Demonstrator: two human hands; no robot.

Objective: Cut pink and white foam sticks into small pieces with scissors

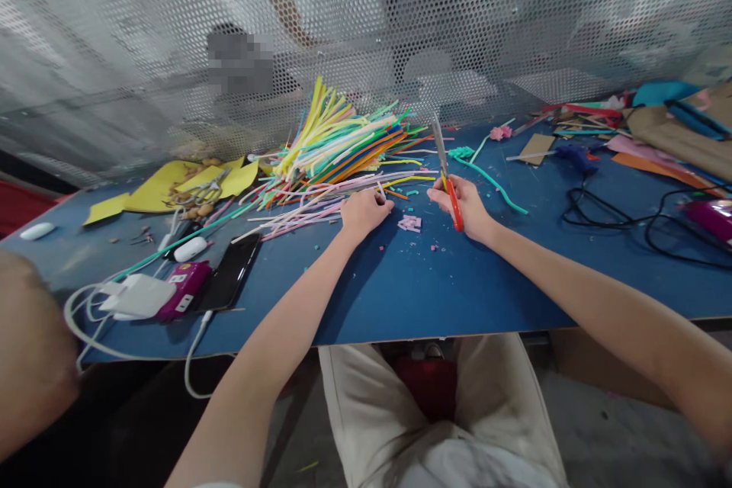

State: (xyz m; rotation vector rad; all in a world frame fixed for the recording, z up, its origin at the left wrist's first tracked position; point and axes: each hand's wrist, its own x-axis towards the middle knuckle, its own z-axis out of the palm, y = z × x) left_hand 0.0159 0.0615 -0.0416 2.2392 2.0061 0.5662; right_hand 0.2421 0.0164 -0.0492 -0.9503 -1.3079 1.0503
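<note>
My right hand grips a pair of scissors with red handles, blades pointing away and up over the blue table. My left hand is closed in a pinch on a thin pale pipe cleaner pulled from the pile. A big heap of coloured pipe cleaners lies just beyond the left hand. Small pink cut bits lie between the two hands.
At the left lie a black phone, a white charger with cables, a magenta device and yellow paper with scissors. A green pipe cleaner, black cables, a blue glue gun and craft scraps lie right. Perforated metal screen behind.
</note>
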